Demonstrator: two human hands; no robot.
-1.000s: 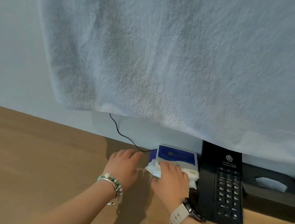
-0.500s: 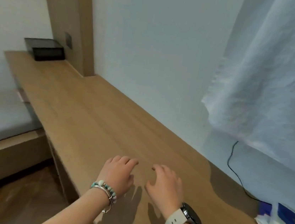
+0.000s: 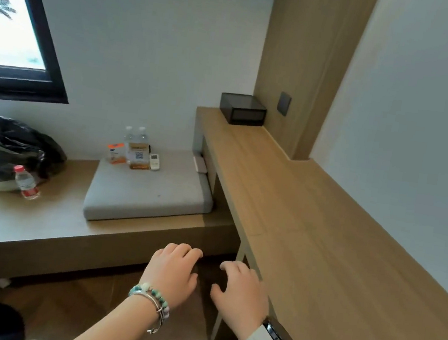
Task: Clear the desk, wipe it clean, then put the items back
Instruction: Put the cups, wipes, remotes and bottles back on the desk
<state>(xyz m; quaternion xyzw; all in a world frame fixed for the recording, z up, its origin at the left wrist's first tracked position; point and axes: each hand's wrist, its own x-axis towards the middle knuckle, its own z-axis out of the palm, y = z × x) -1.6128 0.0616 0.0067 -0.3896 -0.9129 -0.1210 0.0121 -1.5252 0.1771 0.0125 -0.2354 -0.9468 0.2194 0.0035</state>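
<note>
A long wooden desk point(image 3: 321, 238) runs along the right wall. My left hand point(image 3: 172, 272), with bead bracelets, hovers left of the desk's front edge, fingers apart and holding nothing. Beside it my right hand point(image 3: 241, 293), wearing a watch, is at the desk's front edge, also with nothing in it. On a grey cushion point(image 3: 152, 192) to the left stand two water bottles point(image 3: 135, 136), an orange box point(image 3: 116, 153), a card stand point(image 3: 138, 156) and a white remote point(image 3: 154, 162).
A black box point(image 3: 243, 109) sits at the desk's far end below a dark wall switch point(image 3: 284, 104). On the low bench point(image 3: 12, 226) lie a black bag point(image 3: 14, 144) and a red-capped bottle point(image 3: 26, 182). A window point(image 3: 12, 25) is at upper left.
My view has swung left, away from the phone, the packets and the hanging white towel. Both hands have left the packets and moved off the desk's front edge, holding nothing.
</note>
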